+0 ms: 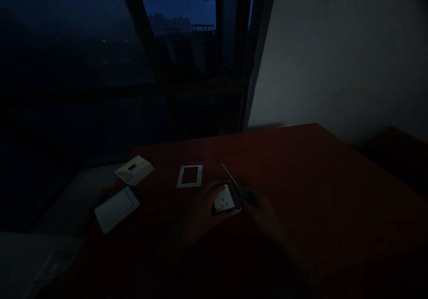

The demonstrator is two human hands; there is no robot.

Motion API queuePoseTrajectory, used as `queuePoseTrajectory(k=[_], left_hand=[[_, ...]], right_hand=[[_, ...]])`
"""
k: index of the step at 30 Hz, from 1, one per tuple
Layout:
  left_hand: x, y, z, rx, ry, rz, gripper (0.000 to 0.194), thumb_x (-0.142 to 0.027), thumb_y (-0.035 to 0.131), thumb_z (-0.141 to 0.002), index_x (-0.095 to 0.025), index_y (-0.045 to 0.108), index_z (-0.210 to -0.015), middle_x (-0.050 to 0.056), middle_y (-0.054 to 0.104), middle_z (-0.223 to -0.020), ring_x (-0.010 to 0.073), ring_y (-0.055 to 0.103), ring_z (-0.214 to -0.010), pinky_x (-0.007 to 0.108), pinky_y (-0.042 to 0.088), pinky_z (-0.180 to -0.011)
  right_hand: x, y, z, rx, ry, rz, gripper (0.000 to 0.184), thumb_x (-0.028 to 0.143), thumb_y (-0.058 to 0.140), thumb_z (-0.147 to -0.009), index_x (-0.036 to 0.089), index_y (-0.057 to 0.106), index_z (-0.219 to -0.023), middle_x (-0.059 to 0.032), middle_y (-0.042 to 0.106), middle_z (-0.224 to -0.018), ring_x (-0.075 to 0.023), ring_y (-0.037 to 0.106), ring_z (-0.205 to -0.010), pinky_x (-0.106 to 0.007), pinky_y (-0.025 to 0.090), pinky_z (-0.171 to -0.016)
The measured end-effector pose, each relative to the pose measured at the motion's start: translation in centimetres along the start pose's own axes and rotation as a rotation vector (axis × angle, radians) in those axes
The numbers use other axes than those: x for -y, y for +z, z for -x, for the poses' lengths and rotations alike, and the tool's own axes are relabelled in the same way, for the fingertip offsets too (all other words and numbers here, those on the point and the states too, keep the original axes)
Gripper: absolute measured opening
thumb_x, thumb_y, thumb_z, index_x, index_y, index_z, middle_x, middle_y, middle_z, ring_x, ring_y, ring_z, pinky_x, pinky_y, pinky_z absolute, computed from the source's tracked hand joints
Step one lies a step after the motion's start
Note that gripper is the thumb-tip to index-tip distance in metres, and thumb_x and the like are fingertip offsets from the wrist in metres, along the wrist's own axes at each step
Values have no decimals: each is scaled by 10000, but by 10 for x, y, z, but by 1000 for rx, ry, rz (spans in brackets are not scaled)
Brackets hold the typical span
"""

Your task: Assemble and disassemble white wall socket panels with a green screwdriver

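Observation:
In the dim light, my left hand (202,207) wraps around a wall socket (224,200), a white face with slots set in a darker frame. My right hand (264,214) grips a screwdriver (243,193) by its green handle. The shaft points up and to the left, away from me, past the socket's right edge. Beyond my left hand, a white rectangular frame (180,176) lies flat on the reddish-brown table (284,165). Darkness hides most of my fingers' detail.
A pale box with a printed top (140,174) stands near the table's left edge. In front of it lies a white rectangular plate (117,210). Behind the table is a dark window (187,49), and a pale wall (334,58) rises at the right.

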State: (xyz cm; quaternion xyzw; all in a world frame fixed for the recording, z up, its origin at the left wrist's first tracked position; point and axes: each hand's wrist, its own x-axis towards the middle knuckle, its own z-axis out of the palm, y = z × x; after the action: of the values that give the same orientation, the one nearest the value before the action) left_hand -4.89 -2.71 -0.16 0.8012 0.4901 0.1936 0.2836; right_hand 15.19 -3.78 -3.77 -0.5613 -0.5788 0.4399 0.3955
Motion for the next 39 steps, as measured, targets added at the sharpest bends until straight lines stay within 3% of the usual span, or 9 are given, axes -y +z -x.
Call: queuePoseTrajectory(k=[39], left_hand=[[-1,-4,0,27,42,54,632,-291,750,-710,-248,493,-1285,80,474,-1373,280,465,-1240,444,380,-1047]], right_hand=[[1,-3,0,34,-12,-20,254,315,577,-774,208,646,-994,-55,697,-993,-233,632,-920,-337,478,-813]])
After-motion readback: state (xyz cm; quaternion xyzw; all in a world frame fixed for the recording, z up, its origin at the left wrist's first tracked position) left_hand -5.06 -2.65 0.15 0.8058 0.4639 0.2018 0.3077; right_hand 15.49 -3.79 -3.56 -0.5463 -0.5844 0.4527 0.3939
